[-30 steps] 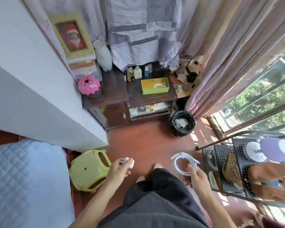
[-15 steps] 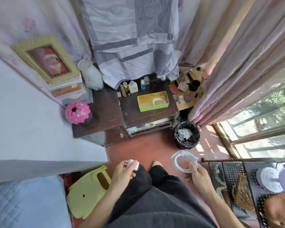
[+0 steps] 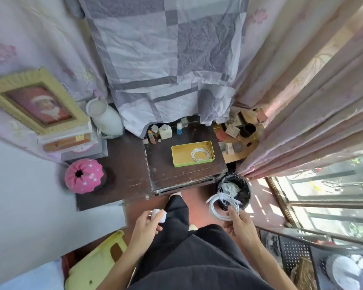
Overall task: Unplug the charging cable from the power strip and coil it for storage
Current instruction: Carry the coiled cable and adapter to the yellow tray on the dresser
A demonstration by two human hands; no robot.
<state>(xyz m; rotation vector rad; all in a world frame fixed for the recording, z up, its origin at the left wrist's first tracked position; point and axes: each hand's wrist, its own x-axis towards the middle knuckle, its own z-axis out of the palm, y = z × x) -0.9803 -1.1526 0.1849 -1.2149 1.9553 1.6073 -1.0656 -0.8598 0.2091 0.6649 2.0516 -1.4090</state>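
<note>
- Head view: the right hand (image 3: 242,223) sits at about five o'clock from the frame's centre, its fingers (image 3: 231,212) pinched on the near side of the coiled white charging cable (image 3: 223,208), which hangs in the air in front of the black waste bin (image 3: 234,190).
- The left hand (image 3: 145,226), at about seven o'clock, has its fingers closed around a small white charger plug (image 3: 158,215); no cord can be seen joining it to the coil, and no power strip is in view.
- The coil is already wound into several loops, with a short wrap across its top; the task looks almost finished.
- At twelve o'clock from the hands stands the dark table (image 3: 176,172), carrying a yellow-green tray (image 3: 180,155) with another white coil (image 3: 200,154) lying in its right half. That tray seems the likely place for storage.
- Judged by looks, the cable is light, limp and smooth, so the loops may spring open or slide apart if held loosely. The safest hold is across all the strands at once, near the wrapped part, not on one loop.
- The plug seems hard, small and light; a pinch on its sides should do.
</note>
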